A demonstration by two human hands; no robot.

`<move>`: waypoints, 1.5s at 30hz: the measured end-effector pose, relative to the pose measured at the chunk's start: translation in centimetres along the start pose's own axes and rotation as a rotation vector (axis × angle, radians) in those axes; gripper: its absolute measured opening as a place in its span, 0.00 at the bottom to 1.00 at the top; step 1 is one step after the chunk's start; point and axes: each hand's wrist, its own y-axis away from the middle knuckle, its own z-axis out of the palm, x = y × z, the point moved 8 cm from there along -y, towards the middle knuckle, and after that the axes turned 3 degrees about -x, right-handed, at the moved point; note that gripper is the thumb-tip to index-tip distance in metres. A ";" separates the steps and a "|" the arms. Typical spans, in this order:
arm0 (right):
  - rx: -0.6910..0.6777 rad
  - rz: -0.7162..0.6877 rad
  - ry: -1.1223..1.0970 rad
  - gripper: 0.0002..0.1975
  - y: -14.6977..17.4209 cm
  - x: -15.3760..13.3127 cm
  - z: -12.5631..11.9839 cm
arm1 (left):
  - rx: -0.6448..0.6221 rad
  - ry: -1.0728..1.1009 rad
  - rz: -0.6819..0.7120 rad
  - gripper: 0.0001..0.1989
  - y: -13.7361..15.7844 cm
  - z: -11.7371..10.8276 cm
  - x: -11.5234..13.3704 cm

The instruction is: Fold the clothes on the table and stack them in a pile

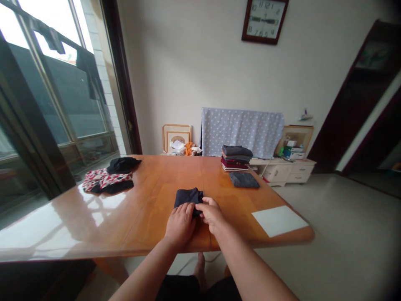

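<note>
A dark navy folded garment (187, 196) lies on the wooden table in front of me, near its front edge. My left hand (181, 222) rests on the near side of the cloth, palm down with the fingers laid over it. At the right edge of the same garment, my right hand (211, 212) has thumb and fingers closed on the fabric. Part of the cloth is hidden under both hands. What kind of garment it is, I cannot tell.
A stack of folded clothes (235, 158) stands at the table's back right, a grey folded garment (244, 179) before it. Loose patterned clothing (105, 180) and a black garment (123, 164) lie at left. A white sheet (279, 220) sits near the right corner of the table (156, 184).
</note>
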 end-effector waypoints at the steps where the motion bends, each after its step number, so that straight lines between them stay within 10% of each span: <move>1: -0.020 -0.015 -0.001 0.27 0.1 -0.2 0.1 | -0.011 -0.002 -0.018 0.16 -0.3 -0.3 -0.1; 7: -0.024 -0.282 -0.007 0.36 0.0 -0.9 -2.5 | 0.015 0.255 -0.168 0.11 -2.6 -4.4 -2.1; 13: -0.206 -0.401 -0.245 0.38 0.9 -1.4 -3.3 | 0.080 1.191 -0.263 0.14 -4.0 -8.1 -2.4; 18: -0.447 -0.142 -0.404 0.30 1.7 -0.9 -2.3 | 0.028 1.652 -0.527 0.18 -2.1 -5.0 -3.4; 31: -0.250 -0.191 -0.336 0.23 -0.1 1.0 -4.5 | -0.109 1.837 -1.010 0.14 2.0 4.1 -6.5; 38: -0.230 -0.217 -0.287 0.22 -0.2 0.7 -4.3 | -0.187 1.968 -0.765 0.25 0.7 3.0 -5.1; 45: -0.231 -0.242 -0.240 0.22 -0.9 0.4 -4.1 | 0.102 1.700 -0.755 0.20 -0.1 3.4 -7.9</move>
